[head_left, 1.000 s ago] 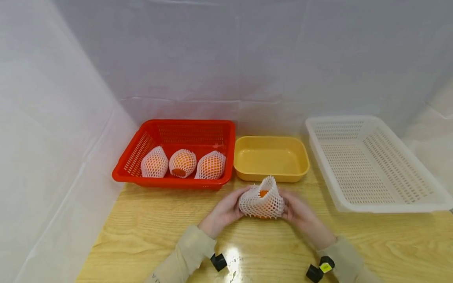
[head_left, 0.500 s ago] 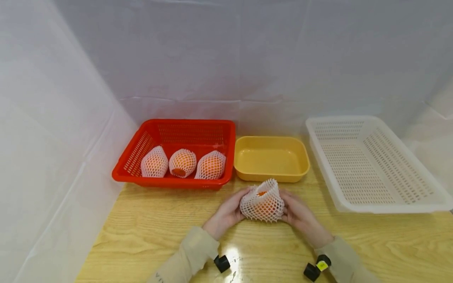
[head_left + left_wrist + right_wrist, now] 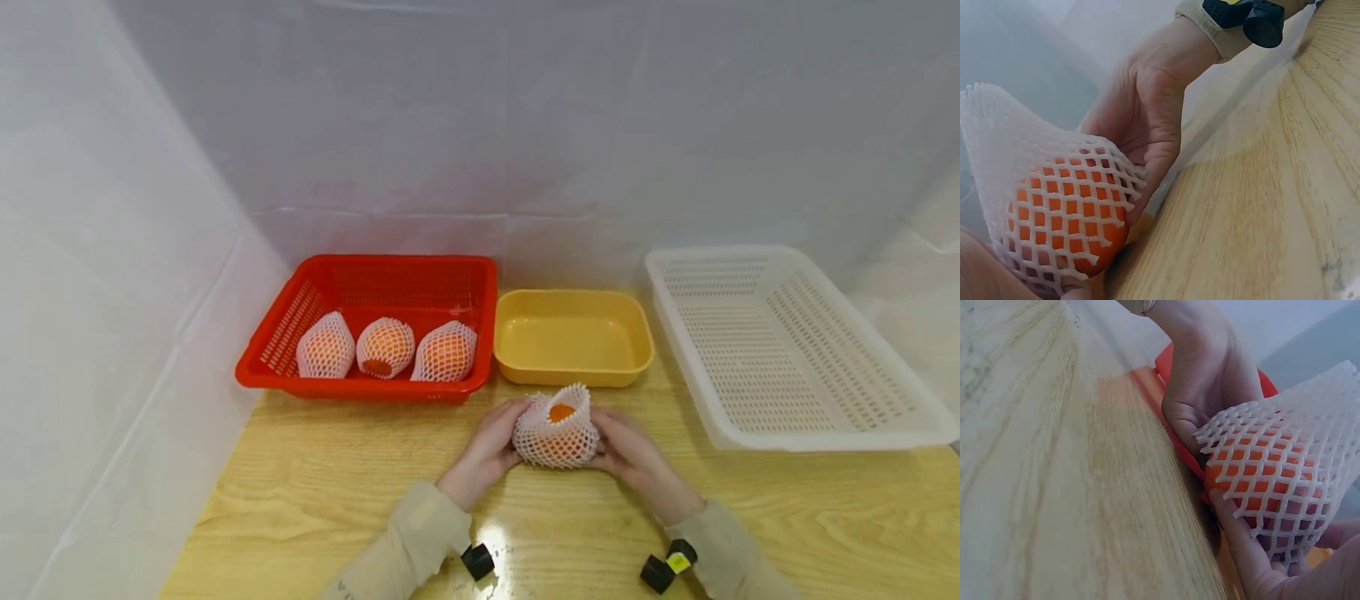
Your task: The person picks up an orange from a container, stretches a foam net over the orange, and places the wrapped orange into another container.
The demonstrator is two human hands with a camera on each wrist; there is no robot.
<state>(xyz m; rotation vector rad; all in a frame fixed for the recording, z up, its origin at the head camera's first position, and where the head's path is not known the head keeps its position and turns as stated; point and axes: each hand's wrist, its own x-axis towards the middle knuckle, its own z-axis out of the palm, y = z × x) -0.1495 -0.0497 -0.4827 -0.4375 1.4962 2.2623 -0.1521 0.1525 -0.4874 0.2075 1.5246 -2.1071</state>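
Note:
Both hands hold a smooth orange fruit (image 3: 1063, 206) in a white foam net sleeve (image 3: 555, 442), low over the table in front of the yellow tray. My left hand (image 3: 486, 454) grips its left side, and my right hand (image 3: 633, 458) grips its right side, with some fingertips hidden behind the net. The sleeve's loose end stands up, and orange skin shows through its opening. In the right wrist view, the right hand's fingers (image 3: 1244, 550) touch the net's lower edge, where bare fruit (image 3: 1213, 478) shows.
At the back left stands a red basket (image 3: 367, 389) with three netted fruits (image 3: 386, 346) along its front. Beside it is a yellow tray (image 3: 573, 377). To the right lies a white slotted basket (image 3: 832, 442). White sheeting (image 3: 510, 125) encloses the wooden table (image 3: 315, 475).
The netted fruit has come slightly nearer and turned a little, its opening showing more orange skin. The left hand has shifted slightly right; both hands keep their grip.

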